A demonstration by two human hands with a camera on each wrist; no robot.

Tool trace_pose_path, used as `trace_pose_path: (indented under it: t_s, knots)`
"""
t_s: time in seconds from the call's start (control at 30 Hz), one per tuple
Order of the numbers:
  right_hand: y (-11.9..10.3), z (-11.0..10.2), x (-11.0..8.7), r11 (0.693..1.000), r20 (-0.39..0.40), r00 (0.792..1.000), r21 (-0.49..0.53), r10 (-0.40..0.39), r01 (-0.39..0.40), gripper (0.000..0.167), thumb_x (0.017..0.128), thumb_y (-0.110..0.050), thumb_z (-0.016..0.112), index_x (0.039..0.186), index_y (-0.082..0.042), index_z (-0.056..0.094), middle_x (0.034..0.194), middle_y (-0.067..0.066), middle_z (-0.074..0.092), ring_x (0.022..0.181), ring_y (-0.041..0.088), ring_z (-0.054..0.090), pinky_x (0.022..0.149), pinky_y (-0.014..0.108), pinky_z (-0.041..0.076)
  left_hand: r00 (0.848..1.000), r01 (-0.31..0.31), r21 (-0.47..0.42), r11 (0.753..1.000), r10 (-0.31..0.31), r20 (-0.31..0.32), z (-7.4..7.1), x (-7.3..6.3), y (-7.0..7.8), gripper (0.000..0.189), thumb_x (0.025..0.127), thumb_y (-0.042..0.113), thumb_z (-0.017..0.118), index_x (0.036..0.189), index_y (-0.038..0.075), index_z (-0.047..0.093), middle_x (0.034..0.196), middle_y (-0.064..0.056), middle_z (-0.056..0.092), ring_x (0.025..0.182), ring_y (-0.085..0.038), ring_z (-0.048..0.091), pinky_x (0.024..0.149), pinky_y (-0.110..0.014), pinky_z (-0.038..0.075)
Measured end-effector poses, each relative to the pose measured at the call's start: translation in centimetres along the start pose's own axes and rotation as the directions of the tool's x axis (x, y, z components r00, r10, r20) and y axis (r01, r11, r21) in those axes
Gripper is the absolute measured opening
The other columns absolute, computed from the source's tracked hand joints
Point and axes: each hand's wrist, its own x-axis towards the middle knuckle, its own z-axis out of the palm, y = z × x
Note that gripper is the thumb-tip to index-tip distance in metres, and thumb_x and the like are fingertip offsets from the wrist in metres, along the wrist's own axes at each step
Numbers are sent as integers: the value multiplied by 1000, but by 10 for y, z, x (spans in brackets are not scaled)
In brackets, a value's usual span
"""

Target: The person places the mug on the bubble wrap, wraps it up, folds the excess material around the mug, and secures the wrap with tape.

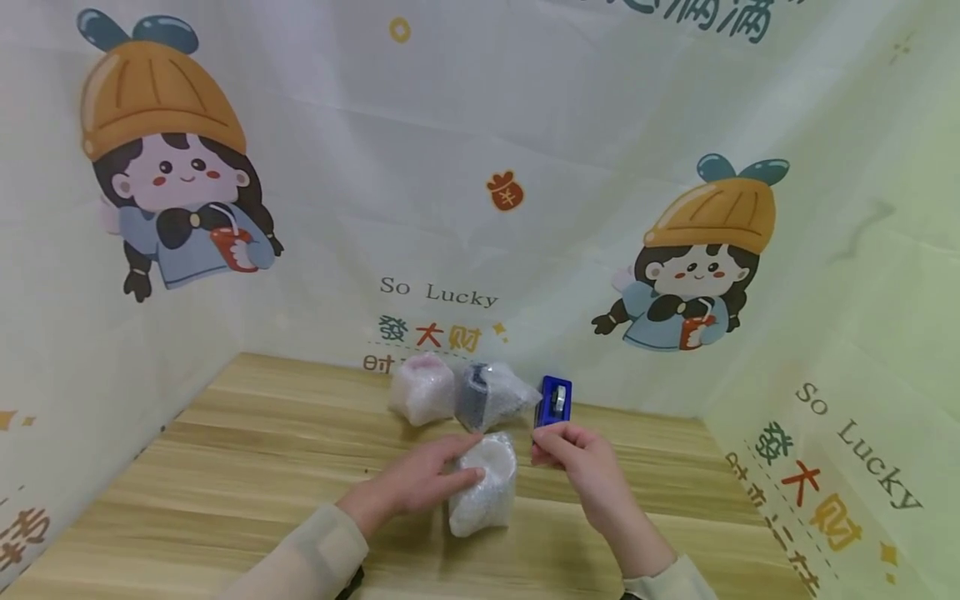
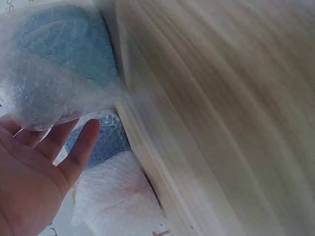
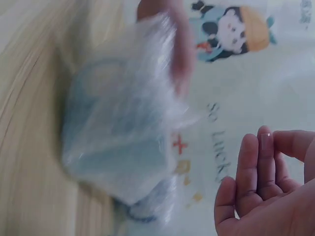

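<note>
My left hand holds a bubble-wrapped cup near its top, thumb on the near side and fingers behind. Pale blue shows through the wrap in the left wrist view, where the fingers lie against its side. To the right of the cup, my right hand is raised in front of a blue tape dispenser. Its thumb and fingertip pinch a small strip of clear tape, seen in the right wrist view. The other fingers are loosely bent.
Behind the held cup stand two more bubble-wrapped items, one pinkish and one dark blue, side by side on the wooden table. A printed cloth hangs round the back and sides of the table.
</note>
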Motion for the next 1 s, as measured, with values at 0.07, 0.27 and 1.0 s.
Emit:
trace_pose_path:
  t_s: [0.07, 0.27, 1.0]
  knots:
    - [-10, 5, -7, 1000, 53, 998, 7, -18, 18, 15, 105, -18, 73, 104, -4, 78, 89, -3, 78, 87, 14, 75, 91, 29, 63, 1000, -10, 0, 1000, 10, -7, 0, 1, -1, 70, 109, 51, 61, 167, 12, 47, 169, -16, 51, 157, -41, 48, 131, -62, 36]
    - [-19, 24, -10, 999, 119, 992, 32, -42, 39, 16, 106, -16, 72, 108, -1, 77, 91, -5, 77, 91, 13, 75, 94, 28, 62, 1000, -22, 1, 1000, 22, -12, 0, 2, -3, 70, 110, 51, 61, 166, 11, 48, 168, -16, 53, 156, -40, 49, 130, -62, 37]
    - [32, 35, 40, 961, 207, 947, -78, -245, 266, 47, 98, 0, 75, 144, 0, 63, 135, 18, 74, 123, 26, 69, 98, 23, 57, 1000, -11, 13, 1000, 11, -1, -1, 0, 0, 71, 110, 54, 58, 166, 10, 48, 169, -17, 51, 157, -40, 48, 130, -62, 38]
